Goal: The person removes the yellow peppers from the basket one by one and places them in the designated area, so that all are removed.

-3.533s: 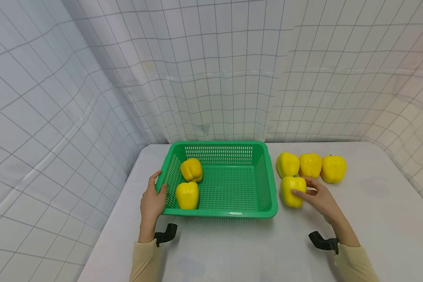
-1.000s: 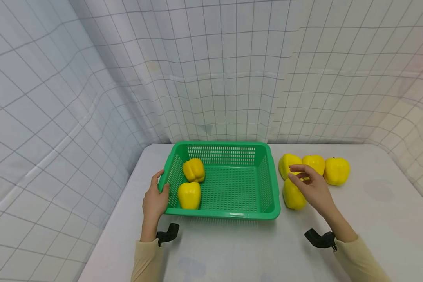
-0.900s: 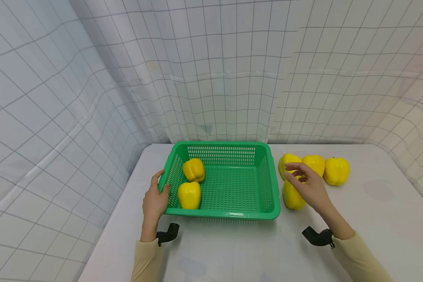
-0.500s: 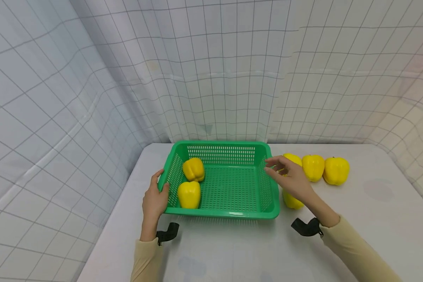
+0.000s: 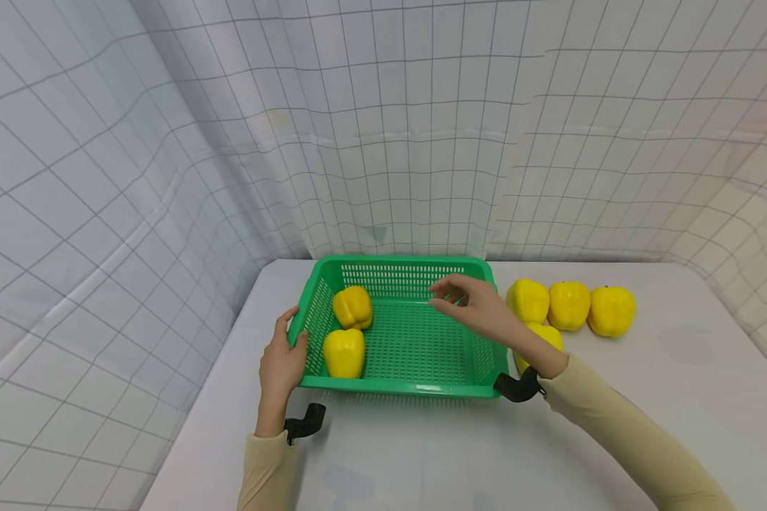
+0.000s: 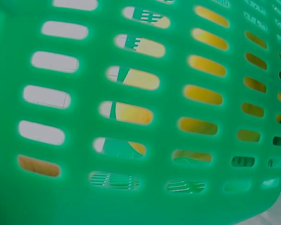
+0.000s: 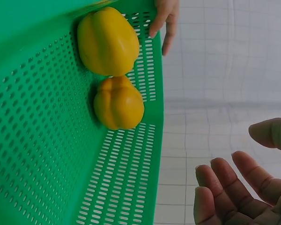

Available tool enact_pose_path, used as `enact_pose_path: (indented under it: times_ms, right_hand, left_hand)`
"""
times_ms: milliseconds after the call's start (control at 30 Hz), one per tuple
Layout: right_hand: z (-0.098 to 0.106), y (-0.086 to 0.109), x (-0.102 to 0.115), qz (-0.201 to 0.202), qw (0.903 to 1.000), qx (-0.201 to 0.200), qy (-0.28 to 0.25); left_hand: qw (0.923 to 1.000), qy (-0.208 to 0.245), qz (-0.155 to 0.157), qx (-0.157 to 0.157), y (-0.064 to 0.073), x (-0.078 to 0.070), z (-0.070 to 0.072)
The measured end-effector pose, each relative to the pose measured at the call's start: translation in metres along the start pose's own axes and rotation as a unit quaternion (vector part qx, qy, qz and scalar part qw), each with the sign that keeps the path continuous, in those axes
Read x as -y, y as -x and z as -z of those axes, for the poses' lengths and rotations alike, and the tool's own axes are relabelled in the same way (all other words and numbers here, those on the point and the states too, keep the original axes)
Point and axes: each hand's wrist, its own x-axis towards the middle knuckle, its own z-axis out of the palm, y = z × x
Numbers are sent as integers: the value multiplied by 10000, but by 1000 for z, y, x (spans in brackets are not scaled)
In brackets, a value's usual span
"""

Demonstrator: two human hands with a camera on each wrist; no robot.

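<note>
My left hand (image 5: 283, 365) grips the left rim of a green plastic basket (image 5: 403, 387), thumb on the inner side. Two yellow bell peppers lie inside at the left: a rear bell pepper (image 5: 352, 307) and a front bell pepper (image 5: 344, 353). Over the basket's right half hovers my right hand (image 5: 473, 304), holding nothing, its fingers loosely bent and the thumb apart from them in the right wrist view. The left wrist view is filled by the basket's slotted wall (image 6: 168, 108), with yellow showing through the slots; the left hand is mostly hidden there.
Right of the basket, a back row holds a left bell pepper (image 5: 528, 301), a middle bell pepper (image 5: 569, 305) and a right bell pepper (image 5: 611, 311). A nearer bell pepper (image 5: 543, 339) is partly behind my right forearm. A checked white curtain (image 5: 396, 142) surrounds the table (image 5: 396, 454).
My right hand has let go of the nearer bell pepper outside the basket and moved left until over the basket. My left hand has stayed on the rim.
</note>
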Motion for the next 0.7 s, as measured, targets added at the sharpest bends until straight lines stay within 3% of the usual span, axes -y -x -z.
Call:
enact_pose_path:
  times_ms: [400, 700]
  right_hand:
    - [-29, -37, 5, 252, 9952, 923, 228]
    - [-54, -57, 10, -57, 9874, 1551, 314]
  left_hand:
    - [10000, -13, 15, 15, 0, -1, 1]
    - [10000, 5, 4, -22, 1, -1, 0]
